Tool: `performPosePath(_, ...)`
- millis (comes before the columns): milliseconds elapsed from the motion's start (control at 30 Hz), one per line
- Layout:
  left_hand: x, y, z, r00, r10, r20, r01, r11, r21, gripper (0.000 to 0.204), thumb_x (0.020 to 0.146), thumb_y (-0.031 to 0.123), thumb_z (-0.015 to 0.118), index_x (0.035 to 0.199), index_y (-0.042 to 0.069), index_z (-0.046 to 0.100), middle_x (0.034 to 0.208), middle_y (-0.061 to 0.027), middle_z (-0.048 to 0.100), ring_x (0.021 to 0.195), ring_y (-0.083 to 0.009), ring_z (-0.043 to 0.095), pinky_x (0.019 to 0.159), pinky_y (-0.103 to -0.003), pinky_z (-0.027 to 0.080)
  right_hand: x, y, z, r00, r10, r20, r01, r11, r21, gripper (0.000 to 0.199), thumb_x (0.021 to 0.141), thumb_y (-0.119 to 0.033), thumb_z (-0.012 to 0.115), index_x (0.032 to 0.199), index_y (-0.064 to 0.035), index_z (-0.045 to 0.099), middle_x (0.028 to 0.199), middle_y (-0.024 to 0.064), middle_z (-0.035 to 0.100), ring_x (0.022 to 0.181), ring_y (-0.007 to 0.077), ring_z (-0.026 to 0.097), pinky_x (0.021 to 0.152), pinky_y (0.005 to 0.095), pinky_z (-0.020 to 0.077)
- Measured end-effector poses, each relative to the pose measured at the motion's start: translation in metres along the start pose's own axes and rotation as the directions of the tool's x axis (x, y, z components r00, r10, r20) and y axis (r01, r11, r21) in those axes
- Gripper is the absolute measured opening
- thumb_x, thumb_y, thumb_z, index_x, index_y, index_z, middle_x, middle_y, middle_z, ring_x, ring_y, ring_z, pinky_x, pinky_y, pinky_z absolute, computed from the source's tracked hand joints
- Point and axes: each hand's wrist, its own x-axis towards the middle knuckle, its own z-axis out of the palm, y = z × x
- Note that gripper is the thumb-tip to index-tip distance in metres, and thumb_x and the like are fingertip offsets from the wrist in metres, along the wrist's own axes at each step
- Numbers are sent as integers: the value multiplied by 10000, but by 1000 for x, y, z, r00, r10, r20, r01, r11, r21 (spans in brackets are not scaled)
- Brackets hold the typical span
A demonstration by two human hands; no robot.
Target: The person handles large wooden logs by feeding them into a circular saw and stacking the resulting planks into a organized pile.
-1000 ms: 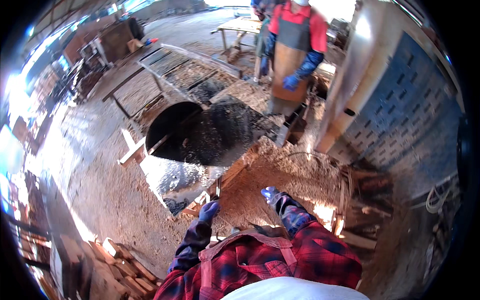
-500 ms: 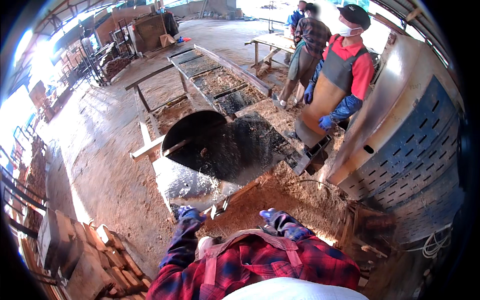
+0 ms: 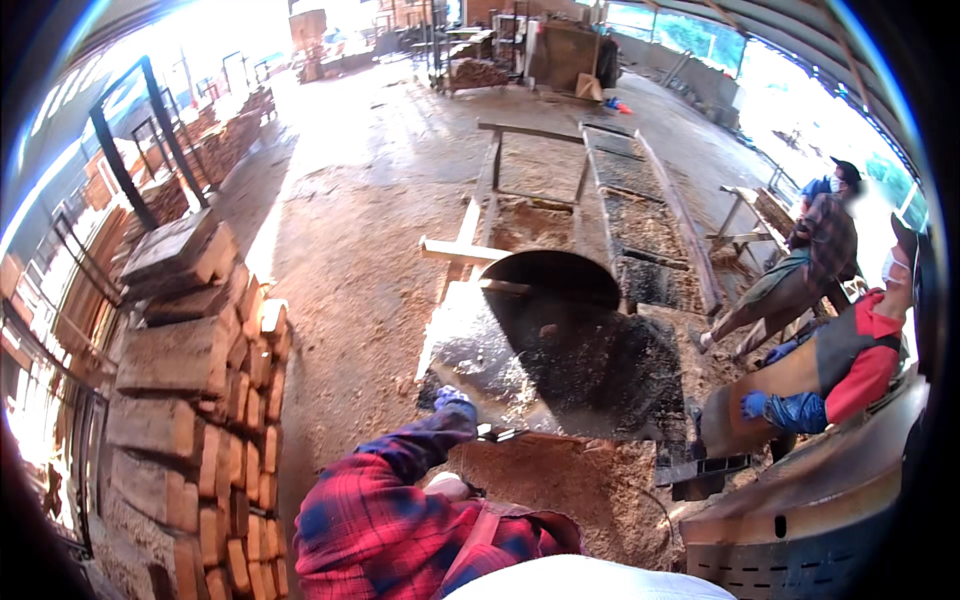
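Observation:
My left hand (image 3: 455, 398), in a blue glove, is at the near left edge of a saw table (image 3: 485, 340) dusted with pale wood chips. Its fingers are too small and blurred to show whether they grip anything. A large dark round saw blade (image 3: 555, 275) stands up from the table, beyond my hand and to its right. The tabletop right of the blade is dark and speckled with sawdust. My right hand is out of sight; only the plaid sleeve of my left arm reaches forward.
Stacked timber blocks (image 3: 170, 355) rise at my left. A chip-covered roller frame (image 3: 640, 200) extends beyond the blade. At right stands a co-worker in a red shirt and apron (image 3: 790, 385), near a curved metal housing (image 3: 800, 530). Another person (image 3: 825, 240) is farther back. Sawdust covers the floor.
My view has swung left, bringing the timber stack into fuller sight and shifting the saw table rightward in the picture. My right hand has left the view. My left hand remains near the table edge.

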Motion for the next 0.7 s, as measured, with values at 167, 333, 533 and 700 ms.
performPosePath(167, 11, -3, 10, 990, -105, 94, 114, 989, -97, 637, 552, 509, 796, 1079, 177, 661, 1200, -82, 555, 1143, -239, 500, 883, -334, 449, -1, -7, -2, 998, -46, 49, 49, 997, -67, 543, 865, -522, 432, 1201, -102, 512, 1296, 194, 474, 1195, 316, 472, 975, 409, 364)
performPosePath(333, -6, 8, -10, 985, -138, 106, 152, 979, -136, 676, 575, 473, 810, 1138, 145, 627, 1250, -111, 490, 1195, -267, 433, 885, -369, 452, -9, 0, -3, 995, -60, 74, 68, 992, -110, 522, 864, -515, 431, 1185, -112, 521, 1289, 197, 478, 1190, 317, 476, 970, 415, 370)
performPosePath(533, -13, -17, -4, 993, 103, 50, -101, 994, -52, 619, 682, 541, 675, 1121, 106, 630, 1197, -147, 557, 1145, -282, 489, 890, -379, 439, -22, -3, 3, 991, -80, 111, 91, 990, -104, 498, 863, -506, 429, 1165, -124, 532, 1280, 201, 482, 1184, 319, 480, 963, 422, 376)
performPosePath(700, -10, -20, 1, 980, 178, -90, -176, 984, 37, 462, 684, 529, 671, 899, 123, 719, 954, -122, 666, 967, -314, 608, 824, -368, 483, -37, -4, 14, 986, -100, 135, 109, 992, -59, 478, 862, -499, 428, 1149, -133, 541, 1273, 203, 486, 1180, 321, 483, 957, 428, 381)
